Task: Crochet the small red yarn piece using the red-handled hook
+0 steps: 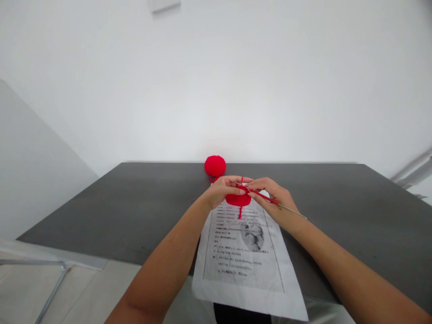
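Between thumb and fingers, my left hand pinches a small round red crochet piece. A short red yarn tail hangs from its lower edge over the paper. My right hand is closed around a crochet hook with a red grip and thin metal ends. The hook's tip lies at the top edge of the piece, by the left fingers; whether it sits inside a stitch is too small to tell. A strand of yarn runs up over my left index finger. Behind my left hand rests a red yarn ball.
A printed paper sheet with text and a round picture lies under my hands and overhangs the near edge of the dark table. A white wall rises behind. Metal legs stand at the lower left.
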Motion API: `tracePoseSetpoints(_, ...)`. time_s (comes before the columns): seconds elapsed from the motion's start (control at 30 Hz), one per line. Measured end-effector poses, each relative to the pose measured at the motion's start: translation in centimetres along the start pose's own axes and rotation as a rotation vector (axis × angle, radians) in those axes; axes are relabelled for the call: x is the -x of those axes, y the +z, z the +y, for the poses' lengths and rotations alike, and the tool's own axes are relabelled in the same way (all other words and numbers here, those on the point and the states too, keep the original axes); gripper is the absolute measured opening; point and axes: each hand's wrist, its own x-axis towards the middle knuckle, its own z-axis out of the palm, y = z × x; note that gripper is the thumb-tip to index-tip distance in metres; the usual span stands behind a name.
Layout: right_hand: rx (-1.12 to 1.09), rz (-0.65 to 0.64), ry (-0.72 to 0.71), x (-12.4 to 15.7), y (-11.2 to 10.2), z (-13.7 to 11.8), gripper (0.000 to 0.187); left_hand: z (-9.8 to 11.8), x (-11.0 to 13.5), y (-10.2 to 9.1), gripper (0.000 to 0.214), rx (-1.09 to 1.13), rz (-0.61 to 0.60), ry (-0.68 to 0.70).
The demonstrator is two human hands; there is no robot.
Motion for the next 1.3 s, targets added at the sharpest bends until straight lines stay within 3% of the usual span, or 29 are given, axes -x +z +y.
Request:
tracePoseSetpoints(0.23, 0.024, -0.023, -0.092, -0.2, -0.1, -0.2, 0.011, 0.1, 0.1, 0.2, 0.045, -0.018, 0.077, 0.020)
tracePoseSetpoints(0.53, 0.027, -0.050, -0.216, -0.4, -0.7, -0.5, 0.018, 0.9, 0.6, -1.1, 0.051, -0.058, 0.020, -0.037)
tracePoseSetpoints(0.7, 0.023, -0.017, -0.162, -0.2, -0.6, -0.6, 0.016, 1.0, 0.8, -2.0, 0.049, -0.114, 0.049, -0.012)
tracePoseSetpoints(1.0, -0.134, 0.010, 0.055, 0.3, -0.3, -0.8, 0.011, 1.1, 0.8, -3.0, 0.045, -0.108, -0.033, -0.036)
tracePoseSetpoints(1.3, -0.175, 0.037, 0.170, -0.2, -0.8, -1.2, 0.013, 0.7, 0.8, -2.9, 0.041, -0.015, -0.043, -0.042)
